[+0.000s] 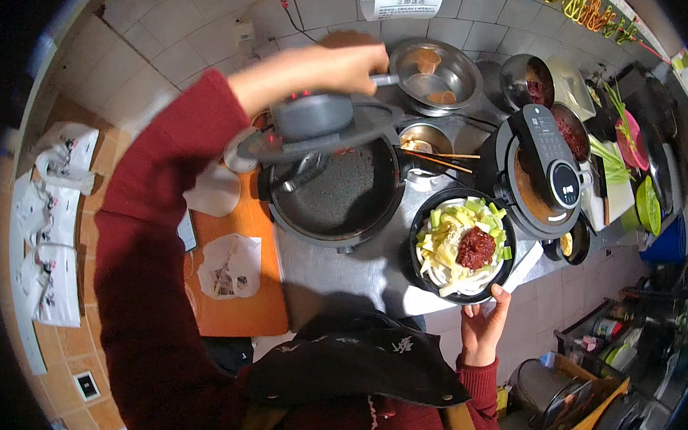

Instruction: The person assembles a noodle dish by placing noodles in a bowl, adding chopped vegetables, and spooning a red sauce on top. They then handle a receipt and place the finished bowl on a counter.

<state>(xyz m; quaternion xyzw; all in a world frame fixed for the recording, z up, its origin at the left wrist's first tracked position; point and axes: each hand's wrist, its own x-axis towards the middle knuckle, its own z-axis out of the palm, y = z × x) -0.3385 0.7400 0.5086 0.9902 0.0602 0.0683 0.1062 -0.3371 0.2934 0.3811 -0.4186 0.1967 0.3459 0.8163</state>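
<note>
My left hand [353, 67] reaches over the cooking pan with its fingers closed at a short grey handle [385, 80]. Whether that handle belongs to the lid or the steel basin, I cannot tell. Below my wrist, a blurred dark lid [318, 127] with a grey housing hangs tilted above the round black pan [337, 191]. My right hand [484, 326] grips the near rim of a black bowl [412, 255], thumb on its edge. White noodles [460, 279], pale green chopped vegetables [442, 221] and dark red paste [477, 248] fill the bowl.
Right of the pan stands another cooker [536, 171] with its lid down. Chopsticks [442, 155] lie across a small steel pot [426, 137]. Behind are a steel basin [462, 84] and a bowl of red food [518, 68]. An orange board [264, 305] is at left.
</note>
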